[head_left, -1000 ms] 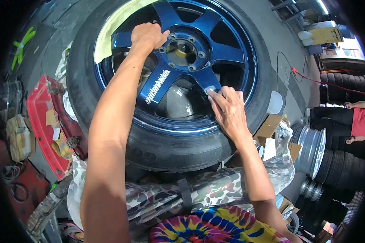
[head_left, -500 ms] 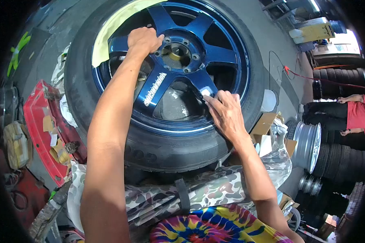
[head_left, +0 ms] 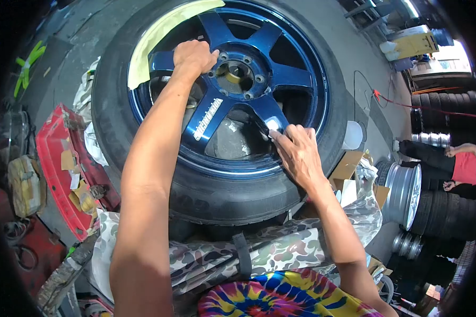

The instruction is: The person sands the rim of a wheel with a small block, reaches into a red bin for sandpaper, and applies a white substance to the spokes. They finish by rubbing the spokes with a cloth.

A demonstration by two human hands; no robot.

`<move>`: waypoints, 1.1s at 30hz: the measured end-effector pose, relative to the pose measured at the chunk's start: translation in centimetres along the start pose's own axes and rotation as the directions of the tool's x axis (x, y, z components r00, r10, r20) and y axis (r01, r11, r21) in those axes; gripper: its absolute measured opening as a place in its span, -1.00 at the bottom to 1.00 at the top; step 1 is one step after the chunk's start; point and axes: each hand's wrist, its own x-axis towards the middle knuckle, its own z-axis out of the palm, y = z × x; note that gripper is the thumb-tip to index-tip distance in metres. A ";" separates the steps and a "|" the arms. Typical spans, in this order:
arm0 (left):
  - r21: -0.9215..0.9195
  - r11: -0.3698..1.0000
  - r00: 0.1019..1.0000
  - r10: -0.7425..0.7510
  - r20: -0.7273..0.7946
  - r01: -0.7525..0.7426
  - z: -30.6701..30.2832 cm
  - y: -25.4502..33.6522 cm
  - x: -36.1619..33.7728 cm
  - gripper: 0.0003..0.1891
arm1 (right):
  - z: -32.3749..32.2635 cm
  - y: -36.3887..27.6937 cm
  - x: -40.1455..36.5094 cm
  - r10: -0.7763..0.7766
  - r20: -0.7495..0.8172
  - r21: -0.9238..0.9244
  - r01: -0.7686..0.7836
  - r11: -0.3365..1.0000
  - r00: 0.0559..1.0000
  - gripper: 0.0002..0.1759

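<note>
A blue multi-spoke wheel rim [head_left: 212, 119], mounted in a black tyre [head_left: 217, 196], lies before me with white lettering on one spoke. My left hand [head_left: 194, 57] is closed over the upper-left spoke [head_left: 163, 61] beside the hub, its fingers mostly hidden beneath. On the lower-right spoke [head_left: 269, 112], the bent fingers of my right hand [head_left: 300, 154] are pressed together near its outer end. Whatever sits under those fingertips is too small to make out. Yellow masking paper [head_left: 152, 43] covers the rim's upper-left edge.
A red car-body panel [head_left: 63, 164] stands left of the tyre. Camouflage cloth [head_left: 280, 245] lies between me and the wheel. To the right are a cardboard box [head_left: 347, 165], a white cup [head_left: 353, 135], a silver rim [head_left: 404, 193], stacked tyres [head_left: 444, 214] and a person in a red top [head_left: 464, 168].
The whole view has shifted slightly, with the wheel now a little further right and lower. Both hands keep nearly the same places on the spokes.
</note>
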 end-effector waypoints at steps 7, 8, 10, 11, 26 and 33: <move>0.011 1.000 0.999 -0.005 0.037 0.005 -0.7 0.1 -0.1 -0.43 | 0.6 0.2 0.9 -0.017 -0.043 0.013 0.017 1.000 0.999 -0.62; 0.009 1.000 1.000 -0.003 0.022 0.003 -0.4 0.1 -0.2 -0.43 | 0.5 0.2 0.5 -0.013 -0.032 0.011 0.014 1.000 0.999 -0.62; -0.004 1.000 1.000 -0.007 0.025 0.007 -0.6 0.1 -0.3 -0.42 | 0.0 0.2 -0.2 0.005 0.004 -0.001 -0.005 1.000 1.000 -0.60; -0.010 1.000 1.000 -0.008 0.024 0.008 -0.7 0.3 -0.4 -0.42 | -0.2 0.2 -0.1 -0.005 -0.003 0.010 0.005 1.000 1.000 -0.60; 0.018 1.000 1.000 0.022 -0.021 -0.021 -0.2 -0.1 -0.3 -0.42 | 0.7 0.4 -0.2 0.041 -0.029 0.042 -0.040 0.998 0.999 -0.61; -0.007 1.000 0.997 0.025 -0.068 -0.026 0.2 -0.3 -0.1 -0.32 | 1.6 0.4 1.1 0.046 -0.111 0.051 -0.041 0.998 0.993 -0.67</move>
